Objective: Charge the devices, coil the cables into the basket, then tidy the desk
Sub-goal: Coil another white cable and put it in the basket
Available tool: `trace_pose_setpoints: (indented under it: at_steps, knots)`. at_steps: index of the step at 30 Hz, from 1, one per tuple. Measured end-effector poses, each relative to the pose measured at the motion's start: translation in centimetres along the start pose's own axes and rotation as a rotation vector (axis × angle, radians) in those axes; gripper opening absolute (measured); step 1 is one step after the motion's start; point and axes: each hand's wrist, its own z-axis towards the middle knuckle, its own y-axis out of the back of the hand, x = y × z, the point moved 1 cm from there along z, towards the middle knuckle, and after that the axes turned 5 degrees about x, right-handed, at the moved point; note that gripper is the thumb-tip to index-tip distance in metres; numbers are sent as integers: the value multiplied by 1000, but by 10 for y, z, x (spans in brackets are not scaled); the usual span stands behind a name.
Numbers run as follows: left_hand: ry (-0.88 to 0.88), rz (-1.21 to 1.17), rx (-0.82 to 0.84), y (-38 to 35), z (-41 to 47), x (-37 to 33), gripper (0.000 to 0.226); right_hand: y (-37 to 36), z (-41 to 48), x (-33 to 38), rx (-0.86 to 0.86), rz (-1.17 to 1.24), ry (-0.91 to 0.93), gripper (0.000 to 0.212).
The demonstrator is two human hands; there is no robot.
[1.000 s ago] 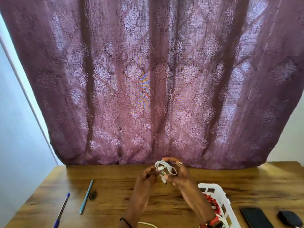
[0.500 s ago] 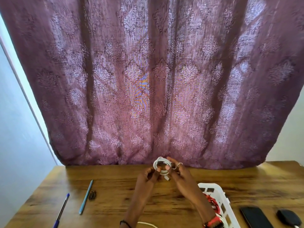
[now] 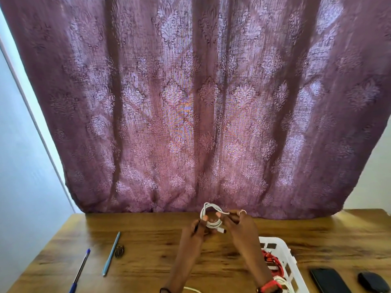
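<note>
Just left of the basket (image 3: 283, 248) and raised a little above the table (image 3: 148, 261), both hands work one white cable (image 3: 211, 217) that is wound into a small round coil. The left hand (image 3: 196, 231) pinches the coil's left side between thumb and fingertip. The right hand (image 3: 239, 227) grips its right side with curled fingers. One plug end (image 3: 222, 230) sticks out loose at the bottom of the coil.

Coiling looks well under way but unfinished. Inside the basket lie a red cable (image 3: 273, 263) and a pale bundle (image 3: 281, 281) that seems to be another cable, so part of the stowing is done. The coil in hand seems nearly wound, with its free end to be tucked before it goes in. Left of the basket, at the table's near edge, a loose white loop (image 3: 191, 289) suggests more cable to gather.

Right of the basket lie a phone (image 3: 328, 281) and a dark rounded device (image 3: 372, 281), neither with a cable plugged in that I can see. Far left of the basket, a blue pen (image 3: 79, 271), a light blue pen (image 3: 111, 253) and a small dark clip-like object (image 3: 119, 250) wait for tidying.
</note>
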Motion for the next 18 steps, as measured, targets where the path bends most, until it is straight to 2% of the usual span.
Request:
trace_pose_setpoints:
  at_steps: [4,10,13,18]
  knots:
    - [19,-30,25,-4,0,4,21,0,1,-3,19,-133,21,25]
    - [8,-21,14,-7,2,11,22,-3,-4,-2,17,-148,59,28]
    - [0,-17,25,-11,1,10,22,-7,-8,0,-17,-199,92,42]
    - [-57,97,10,-12,0,10,20,-9,-6,-5,-28,-214,80,26]
